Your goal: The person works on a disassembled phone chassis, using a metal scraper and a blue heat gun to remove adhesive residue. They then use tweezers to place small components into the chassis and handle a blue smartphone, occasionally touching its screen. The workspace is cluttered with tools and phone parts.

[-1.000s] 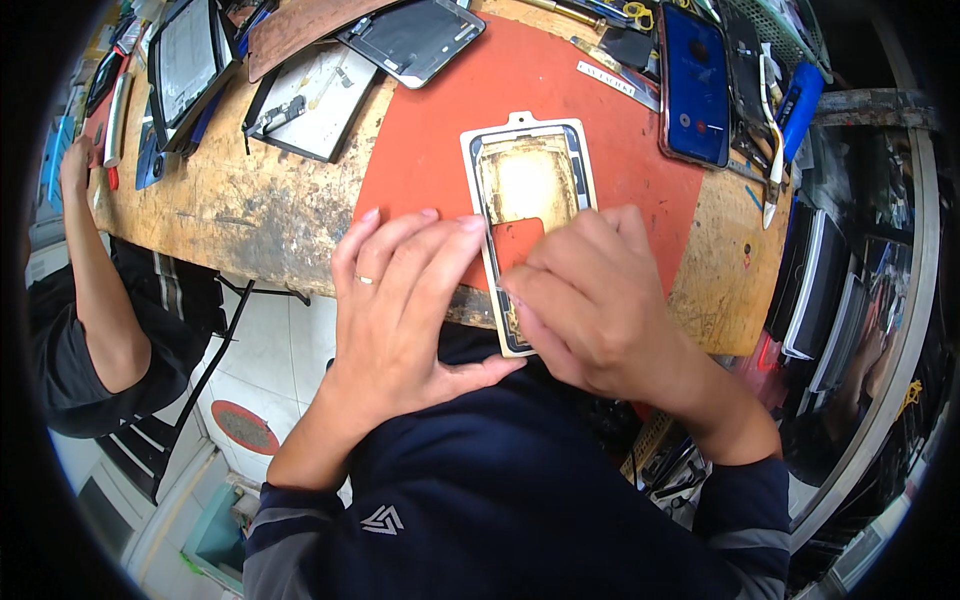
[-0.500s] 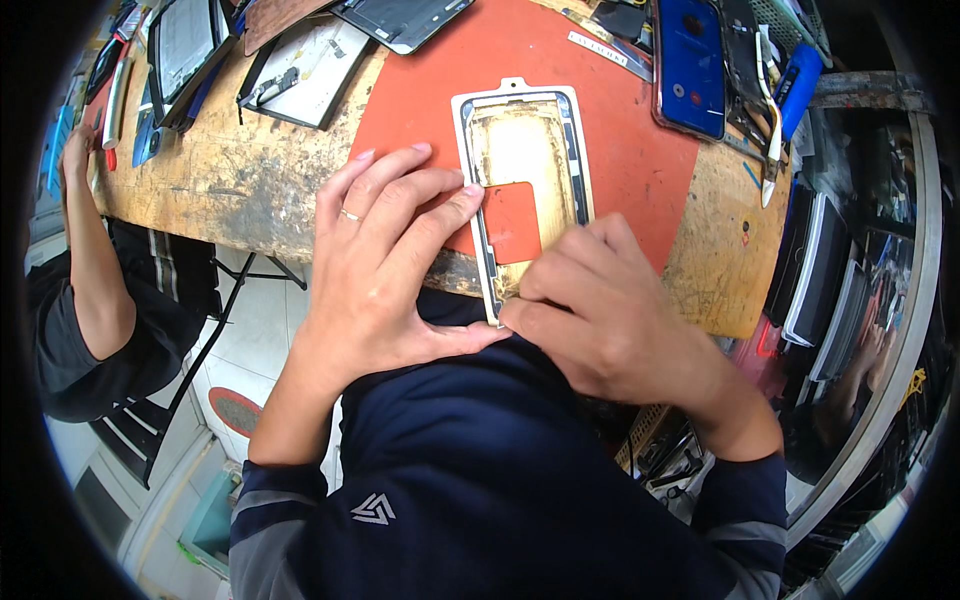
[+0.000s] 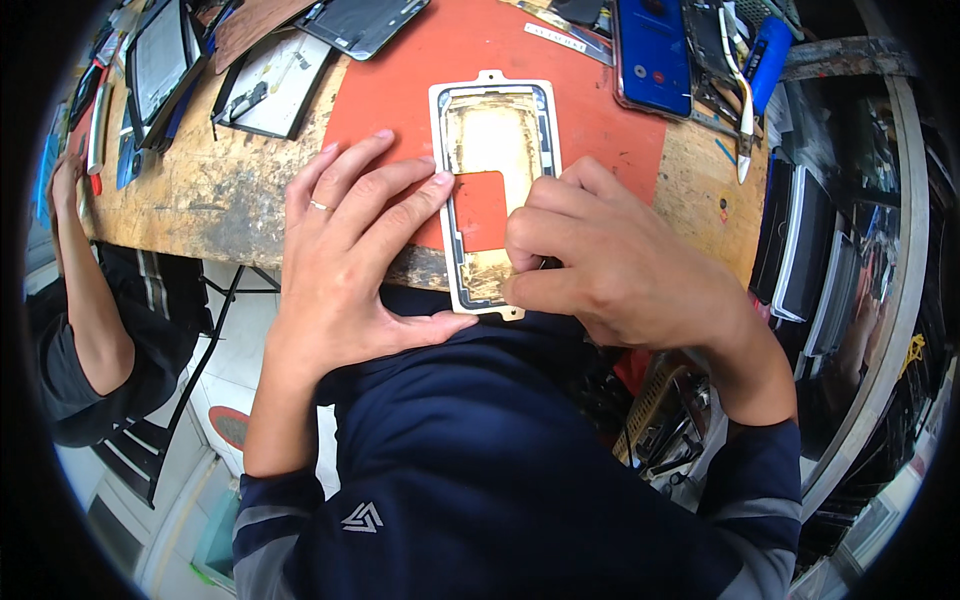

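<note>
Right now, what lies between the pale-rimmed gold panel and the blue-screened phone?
In the head view, only a stretch of the red mat shows between the gold panel and the phone.

mat (image 3: 610, 130): red-orange | frame (image 3: 490, 140): cream-edged, gold | sleeves (image 3: 750, 465): navy, grey-banded | handle (image 3: 768, 65): blue

The right grip (image 3: 610, 260) hides the lower right edge of the gold-and-white frame (image 3: 490, 130) and anything its fingers hold; the top edge crops a dark panel (image 3: 362, 22)
</note>
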Demonstrator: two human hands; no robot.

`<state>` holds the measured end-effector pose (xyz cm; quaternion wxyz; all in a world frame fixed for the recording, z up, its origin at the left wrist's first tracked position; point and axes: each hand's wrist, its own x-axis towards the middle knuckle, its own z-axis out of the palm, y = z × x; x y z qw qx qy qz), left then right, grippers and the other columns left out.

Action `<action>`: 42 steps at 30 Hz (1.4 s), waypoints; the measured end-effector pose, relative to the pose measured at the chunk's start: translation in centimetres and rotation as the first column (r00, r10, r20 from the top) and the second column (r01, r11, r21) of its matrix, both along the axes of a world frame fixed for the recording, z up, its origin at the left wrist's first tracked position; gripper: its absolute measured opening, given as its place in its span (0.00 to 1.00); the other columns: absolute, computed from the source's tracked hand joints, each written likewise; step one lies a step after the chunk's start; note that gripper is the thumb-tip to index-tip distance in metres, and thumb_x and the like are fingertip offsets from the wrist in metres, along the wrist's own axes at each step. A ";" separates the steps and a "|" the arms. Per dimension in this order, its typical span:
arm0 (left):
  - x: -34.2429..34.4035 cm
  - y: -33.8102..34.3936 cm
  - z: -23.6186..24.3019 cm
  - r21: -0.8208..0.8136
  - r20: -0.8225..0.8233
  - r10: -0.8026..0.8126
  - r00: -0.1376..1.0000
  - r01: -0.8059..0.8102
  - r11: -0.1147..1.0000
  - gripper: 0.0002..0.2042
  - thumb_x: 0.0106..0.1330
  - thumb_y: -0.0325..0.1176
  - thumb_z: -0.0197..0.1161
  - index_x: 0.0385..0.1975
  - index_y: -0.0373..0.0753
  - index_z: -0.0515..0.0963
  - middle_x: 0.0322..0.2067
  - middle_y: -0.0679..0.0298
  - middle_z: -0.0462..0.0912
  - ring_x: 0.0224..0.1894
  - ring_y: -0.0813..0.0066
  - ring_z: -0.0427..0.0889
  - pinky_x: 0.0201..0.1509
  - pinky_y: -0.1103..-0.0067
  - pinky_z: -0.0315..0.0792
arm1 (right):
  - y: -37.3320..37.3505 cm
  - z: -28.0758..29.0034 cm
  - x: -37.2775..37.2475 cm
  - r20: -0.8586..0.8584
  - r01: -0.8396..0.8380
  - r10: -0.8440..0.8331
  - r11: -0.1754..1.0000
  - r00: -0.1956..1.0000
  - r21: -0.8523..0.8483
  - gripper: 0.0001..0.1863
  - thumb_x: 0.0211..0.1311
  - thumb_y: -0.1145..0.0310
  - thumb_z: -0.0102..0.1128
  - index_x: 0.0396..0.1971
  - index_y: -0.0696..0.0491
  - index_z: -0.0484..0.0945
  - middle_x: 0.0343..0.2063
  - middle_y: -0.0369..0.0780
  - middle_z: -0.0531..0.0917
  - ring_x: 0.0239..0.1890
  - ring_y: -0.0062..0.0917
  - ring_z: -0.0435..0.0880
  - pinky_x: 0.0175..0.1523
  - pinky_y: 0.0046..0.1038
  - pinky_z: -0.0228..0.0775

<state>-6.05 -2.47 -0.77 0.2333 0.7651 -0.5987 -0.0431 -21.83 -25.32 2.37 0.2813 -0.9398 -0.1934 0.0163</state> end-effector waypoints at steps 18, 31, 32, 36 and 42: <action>-1.4 0.9 -0.3 -0.017 0.030 0.009 1.000 -0.009 1.000 0.40 0.50 0.61 0.80 0.60 0.42 0.83 0.62 0.55 0.80 0.69 0.48 0.75 0.75 0.50 0.60 | -3.2 2.2 -2.8 0.169 0.191 -0.160 0.964 0.972 -0.186 0.05 0.51 0.67 0.66 0.28 0.50 0.82 0.33 0.34 0.75 0.40 0.31 0.76 0.49 0.36 0.65; -7.8 -1.2 -1.5 -0.133 0.219 -0.042 0.975 0.072 0.988 0.21 0.58 0.42 0.77 0.54 0.57 0.90 0.48 0.72 0.83 0.58 0.69 0.77 0.73 0.63 0.59 | -0.3 -4.2 -6.4 0.263 0.756 -0.796 0.603 0.545 0.257 0.19 0.59 0.80 0.71 0.52 0.58 0.86 0.40 0.43 0.83 0.41 0.37 0.80 0.47 0.37 0.72; -7.8 -1.5 -1.8 -0.138 0.269 -0.051 0.962 0.091 0.986 0.20 0.58 0.41 0.77 0.53 0.57 0.90 0.46 0.73 0.83 0.57 0.71 0.78 0.73 0.64 0.59 | 0.1 -4.3 -6.7 0.270 0.749 -0.794 0.605 0.545 0.269 0.19 0.58 0.81 0.71 0.51 0.58 0.86 0.40 0.43 0.83 0.41 0.37 0.80 0.46 0.37 0.72; -8.1 -1.4 -2.7 -0.346 0.228 -0.038 0.973 0.117 0.931 0.08 0.56 0.36 0.76 0.36 0.54 0.90 0.31 0.78 0.77 0.45 0.77 0.79 0.67 0.68 0.63 | 1.1 -4.6 -7.5 0.308 0.736 -0.778 0.623 0.548 0.263 0.19 0.56 0.82 0.70 0.49 0.58 0.87 0.38 0.42 0.83 0.38 0.36 0.80 0.44 0.36 0.70; -8.1 1.8 -3.4 -0.382 0.037 -0.374 0.927 0.359 0.852 0.07 0.60 0.42 0.75 0.26 0.52 0.83 0.28 0.74 0.75 0.40 0.75 0.79 0.61 0.67 0.70 | 1.1 -5.3 -7.6 0.383 0.730 -0.745 0.648 0.546 0.218 0.19 0.53 0.84 0.70 0.47 0.58 0.87 0.37 0.41 0.83 0.35 0.34 0.80 0.41 0.36 0.66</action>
